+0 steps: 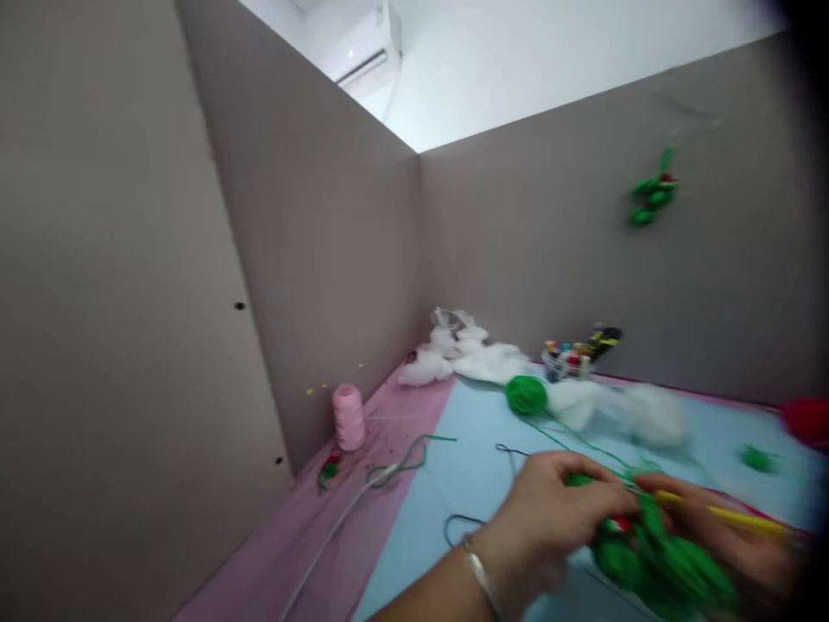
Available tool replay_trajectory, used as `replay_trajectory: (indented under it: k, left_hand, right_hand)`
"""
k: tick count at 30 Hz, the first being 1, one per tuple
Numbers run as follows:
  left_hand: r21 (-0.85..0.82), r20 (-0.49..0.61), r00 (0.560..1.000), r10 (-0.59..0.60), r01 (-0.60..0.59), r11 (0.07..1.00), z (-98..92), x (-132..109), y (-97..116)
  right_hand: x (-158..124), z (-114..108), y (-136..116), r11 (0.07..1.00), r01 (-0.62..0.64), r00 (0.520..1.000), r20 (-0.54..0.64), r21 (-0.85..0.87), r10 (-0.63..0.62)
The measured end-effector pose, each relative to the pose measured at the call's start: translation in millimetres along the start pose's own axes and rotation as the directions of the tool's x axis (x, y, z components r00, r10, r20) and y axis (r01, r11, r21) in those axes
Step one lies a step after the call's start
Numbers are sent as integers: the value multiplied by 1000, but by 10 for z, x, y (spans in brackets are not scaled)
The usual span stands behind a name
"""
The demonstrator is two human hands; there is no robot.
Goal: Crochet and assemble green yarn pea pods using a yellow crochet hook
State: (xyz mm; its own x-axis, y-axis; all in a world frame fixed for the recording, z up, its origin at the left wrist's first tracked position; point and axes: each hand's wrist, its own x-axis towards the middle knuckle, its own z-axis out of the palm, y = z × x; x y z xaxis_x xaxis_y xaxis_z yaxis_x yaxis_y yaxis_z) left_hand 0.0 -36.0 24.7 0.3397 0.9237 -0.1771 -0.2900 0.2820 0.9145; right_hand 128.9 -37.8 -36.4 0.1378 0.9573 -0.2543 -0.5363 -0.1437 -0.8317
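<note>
I've got the left hand (557,501) pinching the green yarn piece (673,566) low on the right, over the blue tabletop (471,436). Right hand (729,544) is wrapped around a yellow tool (744,520), kinda blurry. Green yarn ball (527,395) sits further back.

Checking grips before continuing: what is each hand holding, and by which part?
Left hand: the green yarn piece, near its upper edge. Right hand: the yellow-handled tool, by its handle. Blur hides exact finger contact.
</note>
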Motion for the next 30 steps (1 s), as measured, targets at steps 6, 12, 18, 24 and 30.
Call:
replay_trajectory:
  k: [6, 12, 18, 24, 30]
  left_hand:
    - [156, 30, 992, 120, -123, 980, -7, -24, 50]
    - [-16, -89, 990, 110, -112, 994, -67, 68, 91]
    - [-25, -210, 960, 187, -196, 980, -129, 135, 158]
    - [35, -372, 869, 327, -339, 940, -129, 163, 178]
    - [95, -362, 860, 361, -351, 932, -133, 161, 145]
  right_hand:
    - [-258, -46, -367, 954, 249, 954, 215, -166, -211]
    - [-177, 91, -226, 831, 400, 909, 280, -386, -308]
    - [-238, 46, -360, 428, 504, 863, 418, -750, -283]
    - [-344, -38, -342, -208, 457, 861, 489, -865, -142]
    - [-279, 53, -97, -479, 405, 877, 479, -779, -38]
